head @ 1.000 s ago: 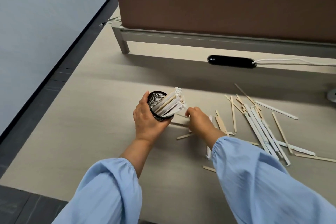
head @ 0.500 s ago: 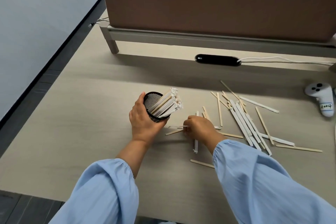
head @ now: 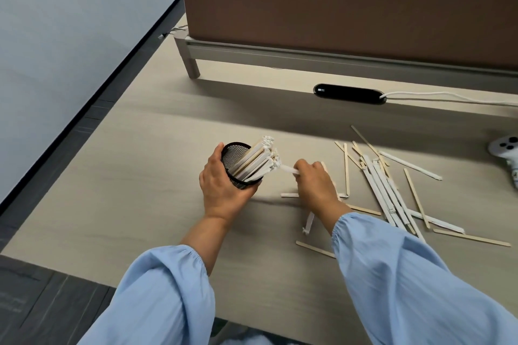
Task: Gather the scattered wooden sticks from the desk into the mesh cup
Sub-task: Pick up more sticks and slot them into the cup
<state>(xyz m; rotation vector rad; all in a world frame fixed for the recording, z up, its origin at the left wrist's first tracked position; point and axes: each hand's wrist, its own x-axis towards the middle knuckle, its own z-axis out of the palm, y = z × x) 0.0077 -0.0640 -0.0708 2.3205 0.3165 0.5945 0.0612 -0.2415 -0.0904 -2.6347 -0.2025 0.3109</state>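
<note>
My left hand (head: 222, 186) grips the black mesh cup (head: 236, 152) and tilts it to the right, a little above the desk. A bundle of sticks (head: 259, 158), some in white paper wrappers, pokes out of its mouth. My right hand (head: 315, 180) is closed on a white-wrapped stick (head: 287, 168) whose free end points at the cup's mouth. Several more wooden and wrapped sticks (head: 385, 190) lie scattered on the desk to the right of my right hand, and a few lie under and near my right forearm (head: 314, 248).
A brown partition panel (head: 336, 3) on a grey rail stands at the back of the desk. A black cable port (head: 349, 94) with a white cable sits below it. A white controller (head: 504, 148) lies at the right edge. The desk's left edge drops to dark floor.
My right hand lifted from the desk with a wrapped stick and moved up and left toward the cup. The left hand kept holding the tilted cup.
</note>
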